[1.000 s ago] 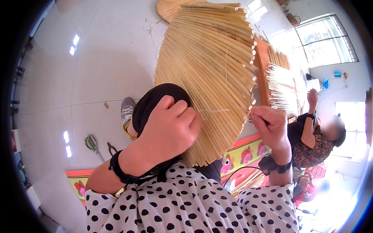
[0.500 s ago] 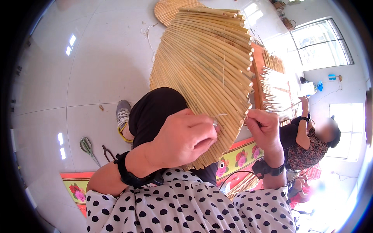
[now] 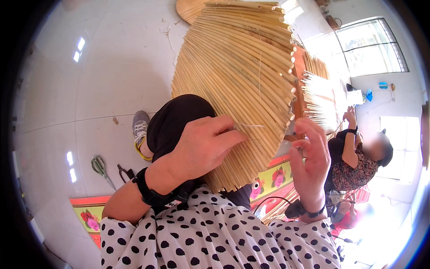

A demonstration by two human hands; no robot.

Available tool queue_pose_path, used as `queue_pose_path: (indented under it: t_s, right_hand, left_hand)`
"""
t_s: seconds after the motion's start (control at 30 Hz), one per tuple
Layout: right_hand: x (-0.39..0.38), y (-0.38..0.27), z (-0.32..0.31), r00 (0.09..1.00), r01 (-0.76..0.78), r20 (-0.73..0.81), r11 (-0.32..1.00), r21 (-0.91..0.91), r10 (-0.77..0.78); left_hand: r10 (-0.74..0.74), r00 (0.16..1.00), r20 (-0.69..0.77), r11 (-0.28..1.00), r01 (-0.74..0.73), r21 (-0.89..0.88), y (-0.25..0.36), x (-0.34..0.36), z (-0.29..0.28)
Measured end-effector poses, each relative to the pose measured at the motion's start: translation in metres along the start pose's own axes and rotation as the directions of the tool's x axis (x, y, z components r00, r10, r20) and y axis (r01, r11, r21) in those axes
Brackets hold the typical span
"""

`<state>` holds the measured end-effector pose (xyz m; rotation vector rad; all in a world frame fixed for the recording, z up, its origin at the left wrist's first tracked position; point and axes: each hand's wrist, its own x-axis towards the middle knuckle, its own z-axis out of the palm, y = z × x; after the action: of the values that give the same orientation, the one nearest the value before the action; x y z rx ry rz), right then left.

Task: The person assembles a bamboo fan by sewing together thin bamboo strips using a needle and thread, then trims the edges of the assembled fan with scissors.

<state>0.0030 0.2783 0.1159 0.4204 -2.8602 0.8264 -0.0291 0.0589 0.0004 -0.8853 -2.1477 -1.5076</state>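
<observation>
A fan-shaped mat of round, straw-coloured stalks [image 3: 237, 67] lies slanting across my lap and black-trousered knee. My left hand [image 3: 199, 145] rests over its near left part, fingers bent inward and pinched. A thin pale strand [image 3: 251, 125] runs out from these fingers across the stalks. Past the mat's right edge, where the cut stalk ends line up, my right hand [image 3: 310, 159] is raised. Its thumb and fingers are apart and curved, and I see nothing in them. Another fine thread [image 3: 260, 74] lies on the mat higher up.
Scissors with green handles [image 3: 98, 167] and a dark metal tool [image 3: 124, 172] lie on the tiled floor to the left. A second woven piece [image 3: 188, 10] is at the far edge. At right, pale sticks [image 3: 320, 96] lie near a seated person [image 3: 358, 161]. A flowered mat [image 3: 271, 179] is below.
My right hand has come away from the mat's right edge, moving slightly right, and its pinch has opened. My left hand has shifted slightly left, and the pale strand shows longer.
</observation>
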Motion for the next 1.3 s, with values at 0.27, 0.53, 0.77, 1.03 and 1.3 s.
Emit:
queue_pose_path:
  t_s: [0.27, 0.53, 0.77, 1.03, 1.3]
  right_hand:
    - [-0.009, -0.007, 0.01, 0.973, -0.178, 0.196, 0.939, 0.296, 0.123]
    - [-0.009, -0.013, 0.016, 0.951, -0.287, 0.231, 0.865, 0.412, 0.206]
    - [-0.011, -0.014, 0.022, 0.941, -0.326, 0.241, 0.825, 0.462, 0.237]
    - [-0.014, -0.01, 0.024, 0.935, -0.346, 0.263, 0.761, 0.548, 0.236]
    - [-0.022, 0.008, 0.034, 0.926, -0.378, 0.312, 0.478, 0.793, 0.215]
  left_hand:
    - [0.091, 0.992, 0.089, 0.976, -0.106, 0.188, -0.004, -0.001, -0.002]
    - [0.202, 0.977, 0.063, 0.968, -0.209, 0.138, -0.006, 0.005, 0.003]
    - [0.245, 0.969, 0.043, 0.966, -0.247, 0.076, -0.014, 0.006, 0.006]
    - [0.217, 0.968, 0.124, 0.949, -0.239, 0.207, -0.004, 0.01, -0.009]
    - [0.111, 0.994, 0.004, 0.985, -0.11, 0.131, 0.017, 0.014, -0.025]
